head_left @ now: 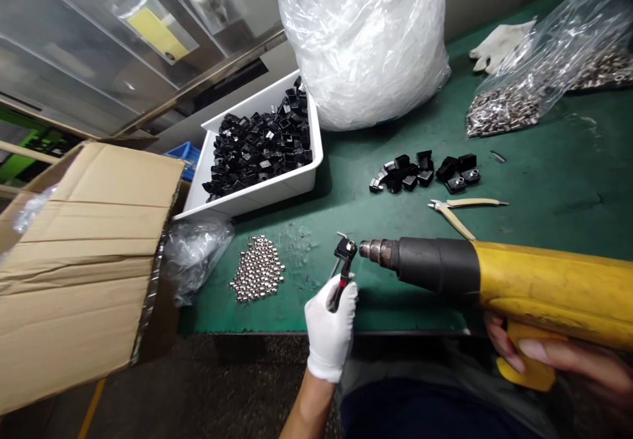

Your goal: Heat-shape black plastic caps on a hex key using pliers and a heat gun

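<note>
My left hand [330,323], in a white glove, is closed around a dark tweezer-like tool [341,287] with a red mark. At the tool's tip sits a small black plastic part [343,249] with a silver metal insert [351,245] in it. My bare right hand [554,353] grips the handle of a yellow heat gun [548,287]. The gun's stepped metal nozzle [380,252] points left, close beside the black part. Left of my gloved hand, many small metal inserts [257,271] lie grouped on the green table.
Behind stands a white bin [257,196] of black parts, beside a large plastic bag [366,43]. Loose black parts [408,172] and cream-handled nippers [452,208] lie on the table [544,195]. Bagged inserts [504,108] and a white glove [499,47] sit at back right; a cardboard box [84,274], left.
</note>
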Demonstrator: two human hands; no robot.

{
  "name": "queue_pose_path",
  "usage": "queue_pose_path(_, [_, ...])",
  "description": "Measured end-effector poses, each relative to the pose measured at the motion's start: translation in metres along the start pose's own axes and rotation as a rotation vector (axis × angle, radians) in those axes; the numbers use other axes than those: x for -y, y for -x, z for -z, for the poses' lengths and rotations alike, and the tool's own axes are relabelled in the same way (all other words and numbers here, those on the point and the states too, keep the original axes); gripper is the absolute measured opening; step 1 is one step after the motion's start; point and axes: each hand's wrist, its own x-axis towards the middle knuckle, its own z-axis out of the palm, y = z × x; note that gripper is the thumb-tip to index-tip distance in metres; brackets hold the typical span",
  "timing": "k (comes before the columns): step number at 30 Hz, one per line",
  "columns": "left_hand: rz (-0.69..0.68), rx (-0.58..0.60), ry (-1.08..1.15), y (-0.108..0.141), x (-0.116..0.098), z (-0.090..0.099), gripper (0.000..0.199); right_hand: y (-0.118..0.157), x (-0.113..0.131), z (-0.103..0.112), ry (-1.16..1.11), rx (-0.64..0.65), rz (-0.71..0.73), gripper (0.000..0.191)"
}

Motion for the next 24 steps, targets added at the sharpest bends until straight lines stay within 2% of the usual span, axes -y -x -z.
queue_pose_path(3, [0.005, 0.004, 0.0, 0.0, 0.0, 0.0, 0.033, -0.004, -0.005, 0.005, -0.034, 0.112, -0.025, 0.037])
queue_pose_path(9, [0.004, 0.006, 0.002, 0.001, 0.0, 0.001, 0.034, -0.001, -0.012, 0.011, -0.044, 0.132, -0.042, 0.035])
queue_pose_path(16, [0.01, 0.003, 0.006, 0.001, -0.001, 0.001, 0.036, -0.002, -0.005, 0.006, -0.037, 0.075, -0.012, 0.036])
queue_pose_path(24, [0.009, -0.002, 0.002, 0.0, -0.001, 0.0, 0.036, -0.001, -0.004, 0.009, 0.007, 0.102, 0.011, 0.037])
